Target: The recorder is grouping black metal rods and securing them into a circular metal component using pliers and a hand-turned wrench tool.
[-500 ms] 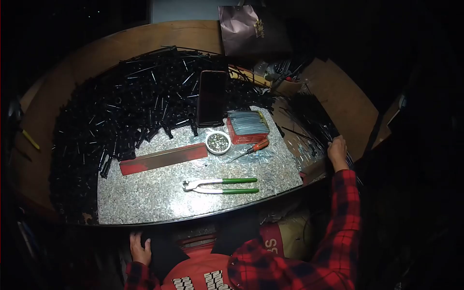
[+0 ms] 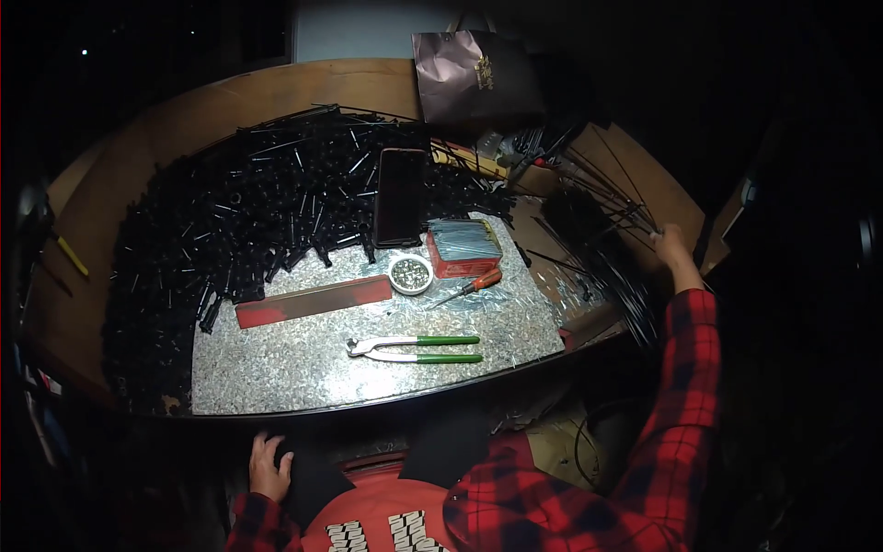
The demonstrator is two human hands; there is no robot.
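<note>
My right hand (image 2: 674, 248) is closed on several thin dark rods (image 2: 635, 219) at the right end of the bench; they fan out up and left from the fingers. Just below it lies a bundle of similar thin black rods (image 2: 598, 248). Below the bench's front edge, my left hand (image 2: 269, 467) rests near my lap, fingers apart and holding nothing. On the speckled slab (image 2: 276, 377) lie green-handled nippers (image 2: 414, 350), an orange-handled screwdriver (image 2: 476, 283) and a long red-brown bar (image 2: 315, 302). A white cup (image 2: 410, 274) contains small metal pieces.
A large heap of black tubular parts (image 2: 258, 202) covers the left and back of the bench. A dark phone (image 2: 400, 198) stands against it. Thin grey pins fill a red box (image 2: 460, 267). A dark paper bag (image 2: 460, 78) stands behind; a raised wooden rim (image 2: 322, 78) curves round.
My right hand has moved up and right from the rod bundle, and several rods now stick out of its grip. My left hand stays low by my lap. The view has shifted slightly.
</note>
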